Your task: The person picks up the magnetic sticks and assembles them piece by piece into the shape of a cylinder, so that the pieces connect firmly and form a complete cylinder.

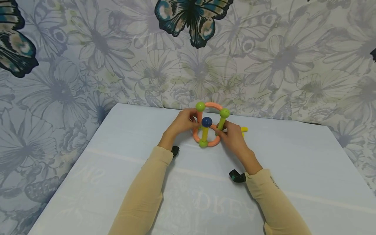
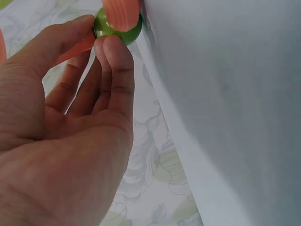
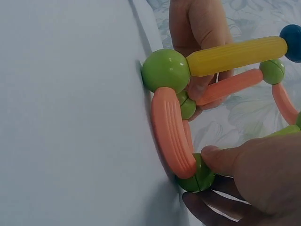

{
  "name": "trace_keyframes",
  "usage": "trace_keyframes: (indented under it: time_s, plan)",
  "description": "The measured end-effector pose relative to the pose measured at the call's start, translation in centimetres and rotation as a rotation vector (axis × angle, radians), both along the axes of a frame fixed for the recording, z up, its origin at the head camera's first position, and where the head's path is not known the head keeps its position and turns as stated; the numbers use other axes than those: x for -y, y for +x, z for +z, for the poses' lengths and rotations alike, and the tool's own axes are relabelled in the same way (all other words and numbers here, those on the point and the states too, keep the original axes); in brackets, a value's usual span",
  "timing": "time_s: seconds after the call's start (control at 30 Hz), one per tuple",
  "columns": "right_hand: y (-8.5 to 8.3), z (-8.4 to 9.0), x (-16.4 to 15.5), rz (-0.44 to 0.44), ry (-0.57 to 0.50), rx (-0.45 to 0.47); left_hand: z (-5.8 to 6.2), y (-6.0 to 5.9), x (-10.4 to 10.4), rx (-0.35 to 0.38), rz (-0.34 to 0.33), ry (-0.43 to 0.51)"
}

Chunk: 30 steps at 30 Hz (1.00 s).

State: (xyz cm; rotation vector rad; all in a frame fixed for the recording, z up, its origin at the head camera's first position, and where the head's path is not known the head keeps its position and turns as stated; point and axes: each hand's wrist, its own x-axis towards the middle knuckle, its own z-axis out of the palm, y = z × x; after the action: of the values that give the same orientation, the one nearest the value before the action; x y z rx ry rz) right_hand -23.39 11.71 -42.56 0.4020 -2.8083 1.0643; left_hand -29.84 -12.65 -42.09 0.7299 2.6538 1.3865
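The toy frame (image 1: pixel 205 131) is set on the counter (image 1: pixel 117 147) btwn. the L hand (image 1: pixel 183 123) and R hand (image 1: pixel 235 137), neither nearer; its 3 straight rods (image 1: pixel 221 123) are stood vert. A separate low green ball (image 3: pixel 203 173) is pinched by each hand. Counted: 5 green balls (image 1: pixel 224 113), 1 blue ball (image 1: pixel 207 122); yellow pieces (image 1: pixel 244 129) are seen past R hand, no. unclear.

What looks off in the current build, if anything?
Nothing visibly broken or spilled. Only oddity: the blue ball tops a yellow stick with no rod joining it to the upper green balls, which an orange curved rod links, so the top looks open there.
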Motion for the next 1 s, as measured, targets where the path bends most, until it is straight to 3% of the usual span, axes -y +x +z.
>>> trace_keyframes:
  time_s: [0.43, 0.77, 1.0]
  plan:
    - [-0.5, -0.1, -1.1, -0.017, 0.005, -0.006, 0.2, 0.1, -0.7, 0.031, -0.034, 0.009]
    - [-1.0, -0.5, -1.6, -0.031, -0.066, -0.011, 0.3, 0.3, -0.9, 0.038, -0.067, -0.006]
    - [-1.2, -0.3, -1.7, -0.023, -0.080, 0.003, 0.0, 0.3, -1.1, 0.109, -0.113, -0.066]
